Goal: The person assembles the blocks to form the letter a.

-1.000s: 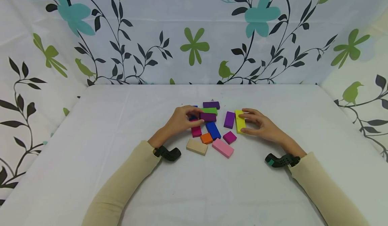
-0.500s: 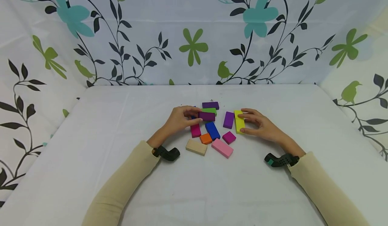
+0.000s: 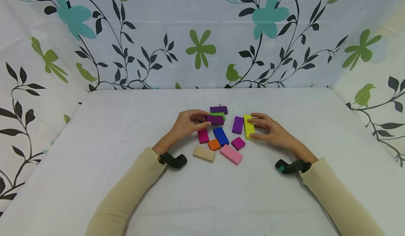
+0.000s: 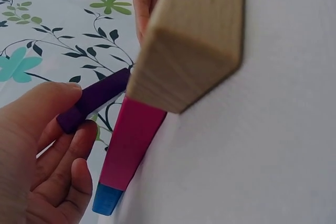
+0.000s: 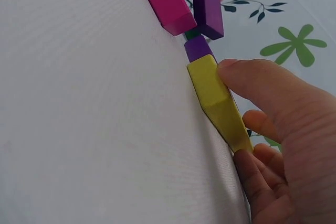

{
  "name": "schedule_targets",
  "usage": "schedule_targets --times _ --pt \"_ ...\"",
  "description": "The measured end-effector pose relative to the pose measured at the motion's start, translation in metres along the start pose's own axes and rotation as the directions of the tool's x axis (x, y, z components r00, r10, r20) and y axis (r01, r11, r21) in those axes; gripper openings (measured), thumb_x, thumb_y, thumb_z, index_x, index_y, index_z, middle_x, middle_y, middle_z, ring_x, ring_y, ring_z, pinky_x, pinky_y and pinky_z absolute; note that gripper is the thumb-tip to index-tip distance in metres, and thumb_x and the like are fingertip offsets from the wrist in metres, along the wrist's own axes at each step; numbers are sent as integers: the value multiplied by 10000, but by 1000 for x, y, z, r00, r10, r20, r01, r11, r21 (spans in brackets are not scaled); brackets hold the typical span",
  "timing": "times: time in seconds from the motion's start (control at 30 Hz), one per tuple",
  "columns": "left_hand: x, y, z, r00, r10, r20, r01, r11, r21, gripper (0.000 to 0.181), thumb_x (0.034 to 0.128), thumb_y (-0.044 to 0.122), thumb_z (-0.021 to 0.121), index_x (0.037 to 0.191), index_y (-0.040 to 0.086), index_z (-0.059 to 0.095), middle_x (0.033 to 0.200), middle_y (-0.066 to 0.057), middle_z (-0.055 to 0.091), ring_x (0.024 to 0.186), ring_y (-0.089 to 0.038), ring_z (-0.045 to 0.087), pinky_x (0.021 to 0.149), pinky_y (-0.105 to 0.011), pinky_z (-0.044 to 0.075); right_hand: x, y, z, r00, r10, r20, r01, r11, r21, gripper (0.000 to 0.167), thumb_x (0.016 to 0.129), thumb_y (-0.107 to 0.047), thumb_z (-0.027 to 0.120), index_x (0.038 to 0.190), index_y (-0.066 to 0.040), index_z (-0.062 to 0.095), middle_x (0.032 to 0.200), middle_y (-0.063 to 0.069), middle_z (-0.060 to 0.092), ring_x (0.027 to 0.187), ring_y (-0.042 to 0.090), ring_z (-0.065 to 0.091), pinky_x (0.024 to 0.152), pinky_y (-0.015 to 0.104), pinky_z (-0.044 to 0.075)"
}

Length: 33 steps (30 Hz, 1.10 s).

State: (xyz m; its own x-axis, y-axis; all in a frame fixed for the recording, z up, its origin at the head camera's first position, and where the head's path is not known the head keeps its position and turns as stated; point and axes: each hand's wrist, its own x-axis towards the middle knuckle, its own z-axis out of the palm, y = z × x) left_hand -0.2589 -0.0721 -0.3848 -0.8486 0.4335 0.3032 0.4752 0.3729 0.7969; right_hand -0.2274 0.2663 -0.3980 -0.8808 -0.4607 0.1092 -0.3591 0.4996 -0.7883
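Note:
My left hand (image 3: 189,124) pinches a dark purple block (image 3: 215,120) between thumb and fingers. In the left wrist view that purple block (image 4: 102,96) is held off the tablecloth, tilted. In the head view it partly covers a green block (image 3: 219,115). A magenta-pink block (image 3: 203,136) lies just below the left hand, with a blue block largely hidden behind the fingers. On the right side, my right hand (image 3: 269,128) grips a yellow block (image 3: 248,127), thumb at its near end and fingers toward its far end. Beside the yellow one lies a violet block (image 3: 237,125).
Between the hands lie a blue block (image 3: 221,136), an orange block (image 3: 214,144) and a small magenta block (image 3: 238,143). Nearer are a beige wooden block (image 3: 204,153) and a pink block (image 3: 231,154). Another purple block (image 3: 218,110) sits farthest back on the white tablecloth (image 3: 202,201).
The dark purple block in my left hand has moved slightly away from me and covers a little more of the green block. My right hand stays on the yellow block.

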Motion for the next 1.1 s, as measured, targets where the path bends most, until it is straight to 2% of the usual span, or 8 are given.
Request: schedule_targets --times 0.17,0.33,0.53,0.9,1.1 --pt "0 3 0 1000 16 -2 -16 1000 -10 353 857 135 755 1177 7 680 1062 -134 717 922 -229 677 768 -239 529 -1 -1 0 1000 9 -1 -9 1000 -9 545 879 -111 725 1369 16 523 1530 176 307 1313 390 449 1063 364 364" --pt "1 4 0 999 35 -5 -36 998 -56 346 861 102 745 1179 -11 670 1068 -145 711 930 -234 673 777 -243 529 -2 0 0 1000 8 -6 -8 1000 -8 542 881 -117 723 1367 20 524 1526 184 310 1305 405 455 1056 442 364" --pt "1 10 -2 999 51 -21 -52 995 -85 340 860 93 744 1177 -5 671 1063 -146 711 930 -234 672 778 -278 536 -1 1 0 1000 12 -6 -12 1000 -15 546 879 -130 728 1367 12 528 1529 172 312 1303 395 465 1048 437 379" --pt "3 14 -5 996 76 -53 -81 991 -111 340 871 94 733 1186 -7 660 1041 -143 707 932 -216 661 818 -445 538 0 -1 0 1000 15 8 -15 1000 -27 554 883 -148 727 1374 6 524 1530 171 307 1302 415 462 1058 493 379" --pt "5 17 -3 993 96 -63 -103 986 -134 348 862 72 739 1186 -23 653 1029 -158 706 926 -235 658 814 -406 541 0 -1 0 1000 16 1 -16 999 -44 547 883 -157 727 1369 0 532 1527 166 314 1301 406 465 1060 506 378"
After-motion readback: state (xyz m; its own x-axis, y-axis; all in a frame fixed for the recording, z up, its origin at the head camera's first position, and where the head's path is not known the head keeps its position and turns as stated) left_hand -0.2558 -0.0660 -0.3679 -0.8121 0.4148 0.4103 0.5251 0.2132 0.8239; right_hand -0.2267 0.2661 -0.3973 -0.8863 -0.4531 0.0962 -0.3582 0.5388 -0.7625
